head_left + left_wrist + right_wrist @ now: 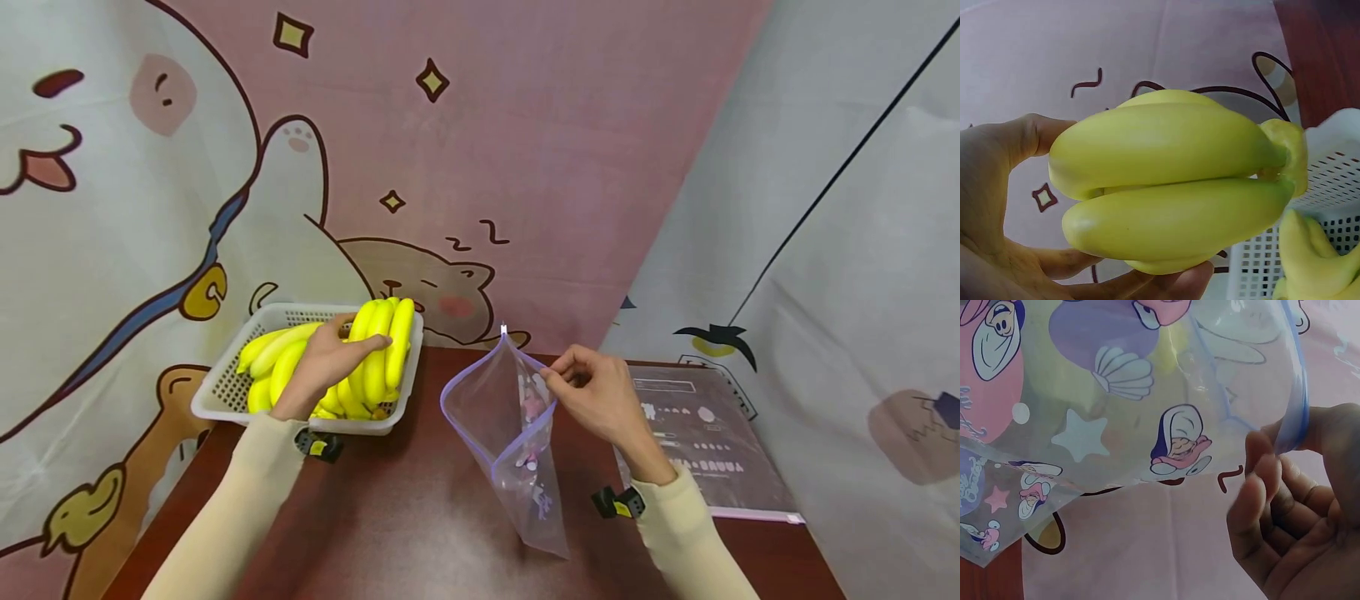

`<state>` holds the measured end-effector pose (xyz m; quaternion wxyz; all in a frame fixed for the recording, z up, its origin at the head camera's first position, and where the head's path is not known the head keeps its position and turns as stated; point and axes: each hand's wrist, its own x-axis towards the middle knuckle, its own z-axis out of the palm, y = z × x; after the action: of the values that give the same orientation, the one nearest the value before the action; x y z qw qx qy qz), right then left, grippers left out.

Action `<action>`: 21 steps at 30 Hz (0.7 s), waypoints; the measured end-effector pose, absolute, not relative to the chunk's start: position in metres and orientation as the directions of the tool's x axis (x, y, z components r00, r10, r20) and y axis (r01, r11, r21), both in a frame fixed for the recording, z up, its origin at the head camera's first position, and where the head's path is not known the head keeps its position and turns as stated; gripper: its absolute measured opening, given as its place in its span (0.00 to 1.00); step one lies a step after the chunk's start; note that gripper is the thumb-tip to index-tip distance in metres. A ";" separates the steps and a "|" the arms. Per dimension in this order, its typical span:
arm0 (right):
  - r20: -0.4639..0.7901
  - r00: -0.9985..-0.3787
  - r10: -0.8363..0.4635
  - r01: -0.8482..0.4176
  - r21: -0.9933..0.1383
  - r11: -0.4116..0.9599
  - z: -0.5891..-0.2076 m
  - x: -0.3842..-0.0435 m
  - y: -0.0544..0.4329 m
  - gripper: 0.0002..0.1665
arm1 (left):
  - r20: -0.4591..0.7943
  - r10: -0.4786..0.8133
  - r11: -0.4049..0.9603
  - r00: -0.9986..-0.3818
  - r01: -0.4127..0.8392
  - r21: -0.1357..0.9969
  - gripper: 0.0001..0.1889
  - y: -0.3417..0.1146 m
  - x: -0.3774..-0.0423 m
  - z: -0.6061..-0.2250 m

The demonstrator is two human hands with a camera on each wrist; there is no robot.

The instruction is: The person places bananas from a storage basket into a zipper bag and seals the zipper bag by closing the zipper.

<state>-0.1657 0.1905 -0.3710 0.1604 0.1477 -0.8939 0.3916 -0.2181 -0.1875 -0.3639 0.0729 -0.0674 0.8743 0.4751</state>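
My left hand [330,358] grips a bunch of yellow bananas [382,350], raised over the white basket [213,392]. In the left wrist view the thumb and fingers wrap the tip end of that bunch [1166,150], its stem pointing away from the palm. Between thumb and fingers, my right hand [596,396] pinches the purple rim of a clear zip bag [480,400]. The bag's mouth gapes open and its body hangs down. Pink and purple cartoon prints, a shell and a star show on the bag [1129,419] in the right wrist view.
More bananas [281,358] lie in the basket at the table's left. To the right, a flat clear zip bag [697,442] with white print and a pink slider lies on the dark red table [390,517]. A cartoon-printed cloth [562,125] hangs behind.
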 end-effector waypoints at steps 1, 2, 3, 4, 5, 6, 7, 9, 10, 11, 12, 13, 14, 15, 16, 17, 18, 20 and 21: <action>0.407 -0.904 -0.133 -0.389 -0.650 0.653 -0.371 -0.166 0.190 0.07 | -0.184 -0.047 0.538 -0.982 -0.180 0.823 0.53 -0.187 -0.217 -0.362; 0.413 -0.902 -0.129 -0.389 -0.647 0.655 -0.371 -0.166 0.190 0.07 | -0.177 -0.047 0.535 -0.983 -0.174 0.827 0.53 -0.187 -0.215 -0.360; 0.418 -0.900 -0.125 -0.391 -0.644 0.658 -0.371 -0.167 0.190 0.07 | -0.168 -0.045 0.533 -0.985 -0.166 0.830 0.53 -0.186 -0.214 -0.358; 0.424 -0.898 -0.120 -0.391 -0.643 0.659 -0.371 -0.167 0.189 0.07 | -0.160 -0.044 0.533 -0.986 -0.158 0.831 0.54 -0.185 -0.213 -0.356; 0.429 -0.896 -0.116 -0.393 -0.640 0.660 -0.372 -0.167 0.189 0.07 | -0.152 -0.042 0.533 -0.988 -0.151 0.833 0.54 -0.184 -0.211 -0.354; 0.434 -0.894 -0.114 -0.394 -0.639 0.661 -0.372 -0.167 0.189 0.07 | -0.143 -0.040 0.532 -0.989 -0.142 0.835 0.54 -0.183 -0.210 -0.352; 0.438 -0.892 -0.111 -0.395 -0.638 0.661 -0.372 -0.168 0.188 0.07 | -0.134 -0.038 0.531 -0.990 -0.134 0.837 0.54 -0.182 -0.208 -0.349; 0.440 -0.892 -0.105 -0.393 -0.639 0.661 -0.372 -0.168 0.188 0.07 | -0.119 -0.032 0.523 -0.992 -0.118 0.844 0.54 -0.180 -0.205 -0.345; 0.441 -0.892 -0.103 -0.392 -0.640 0.661 -0.372 -0.168 0.188 0.07 | -0.113 -0.030 0.518 -0.993 -0.112 0.848 0.53 -0.180 -0.203 -0.343; 0.441 -0.892 -0.104 -0.394 -0.641 0.659 -0.372 -0.168 0.187 0.07 | -0.104 -0.026 0.513 -0.994 -0.102 0.852 0.52 -0.179 -0.202 -0.341; 0.439 -0.893 -0.103 -0.392 -0.643 0.657 -0.373 -0.168 0.186 0.07 | -0.092 -0.019 0.512 -0.996 -0.089 0.855 0.52 -0.178 -0.200 -0.338; 0.438 -0.893 -0.102 -0.391 -0.645 0.656 -0.373 -0.168 0.186 0.07 | -0.083 -0.014 0.511 -0.996 -0.078 0.856 0.51 -0.177 -0.198 -0.336; 0.437 -0.894 -0.102 -0.392 -0.648 0.653 -0.373 -0.167 0.186 0.07 | -0.073 -0.010 0.510 -0.997 -0.068 0.858 0.51 -0.177 -0.197 -0.334; 0.436 -0.894 -0.101 -0.391 -0.653 0.649 -0.373 -0.167 0.185 0.07 | -0.065 -0.006 0.508 -0.998 -0.060 0.860 0.50 -0.176 -0.195 -0.332; 0.435 -0.895 -0.101 -0.392 -0.656 0.645 -0.373 -0.167 0.184 0.07 | -0.056 -0.002 0.509 -0.998 -0.049 0.860 0.50 -0.175 -0.193 -0.330; 0.434 -0.895 -0.100 -0.392 -0.661 0.640 -0.373 -0.167 0.184 0.07 | -0.049 0.003 0.507 -0.999 -0.040 0.861 0.50 -0.175 -0.192 -0.328; 0.431 -0.897 -0.097 -0.389 -0.665 0.638 -0.373 -0.167 0.184 0.07 | -0.041 0.008 0.508 -0.999 -0.031 0.861 0.50 -0.174 -0.190 -0.327; 0.429 -0.898 -0.095 -0.388 -0.673 0.630 -0.373 -0.167 0.183 0.07 | -0.030 0.014 0.502 -0.999 -0.019 0.865 0.50 -0.173 -0.188 -0.323; 0.427 -0.899 -0.093 -0.386 -0.677 0.627 -0.373 -0.167 0.182 0.07 | -0.025 0.018 0.498 -1.000 -0.013 0.867 0.50 -0.172 -0.186 -0.322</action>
<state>-0.1668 0.1824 -0.3729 0.1787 0.1354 -0.8841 0.4100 -0.1863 -0.1720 -0.3218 0.0154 0.0015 0.8653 0.5011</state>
